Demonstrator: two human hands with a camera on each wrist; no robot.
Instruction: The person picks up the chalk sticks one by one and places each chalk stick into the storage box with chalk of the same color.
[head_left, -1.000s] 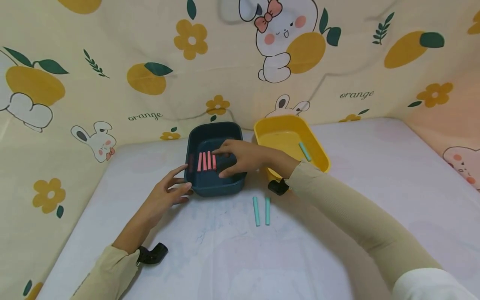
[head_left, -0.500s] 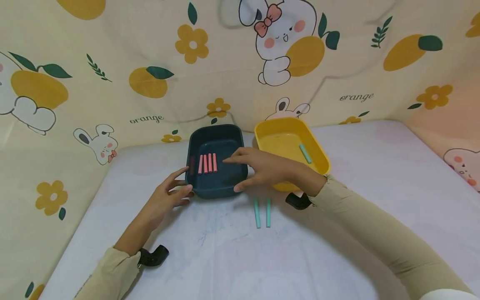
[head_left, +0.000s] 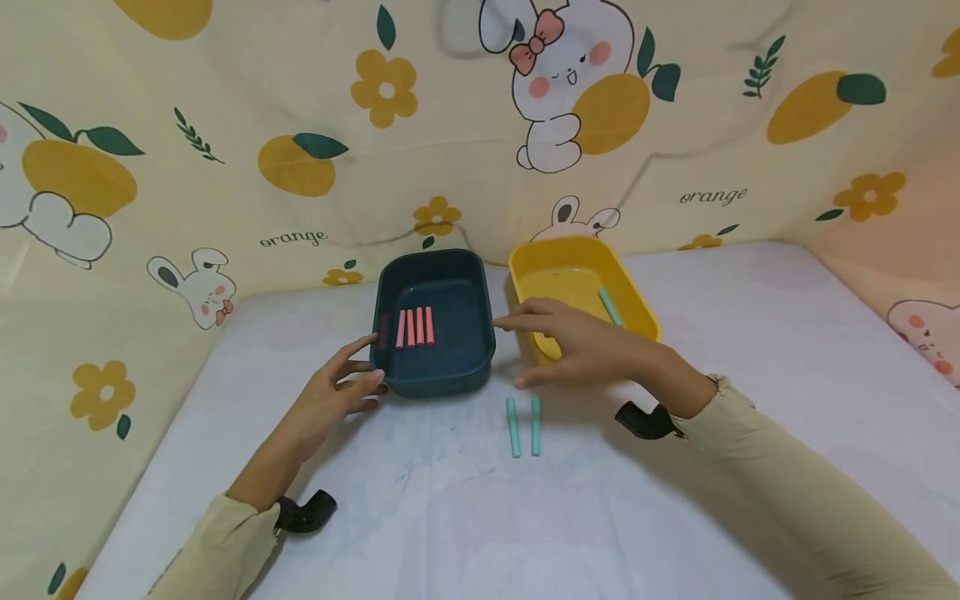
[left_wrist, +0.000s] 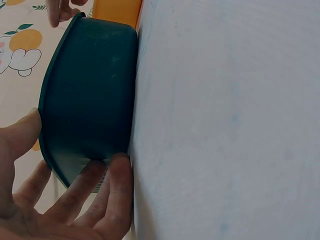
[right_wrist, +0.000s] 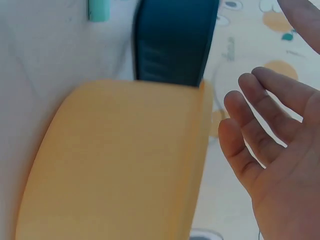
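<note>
At the near left corner of the dark blue tray (head_left: 433,321), the left hand (head_left: 330,398) rests with fingers (left_wrist: 107,192) loosely spread, their tips touching the tray's outer wall; thumb lies along the left side near the rim. Nothing is pinched or enclosed; the left wrist view shows the fingers straight against the wall where it meets the table (head_left: 675,467).

Right hand (head_left: 588,346): empty, fingers extended and relaxed, hovering between the two trays. Its index finger points toward the dark blue tray's right rim; whether it touches the rim cannot be told. The right wrist view shows the palm open with fingers (right_wrist: 260,125) apart, clear of the yellow tray (head_left: 577,287).

Below the right hand, two teal sticks (head_left: 523,425) lie side by side on the table, roughly parallel, just apart, pointing away from the person. They are near the thumb but not touched.

Inside the dark blue tray: four pink sticks (head_left: 415,327) in a neat row, touching or nearly so, toward the tray's left half. Inside the yellow tray: one teal stick (head_left: 610,307), lying diagonally near the right wall. The two trays stand beside each other at the back of the table, close but with a narrow gap.

Both arms wear beige sleeves (head_left: 787,492), each with a black wrist-mounted device (head_left: 645,421). Backdrop: cream cloth (head_left: 300,125) printed with rabbits, oranges and flowers.
</note>
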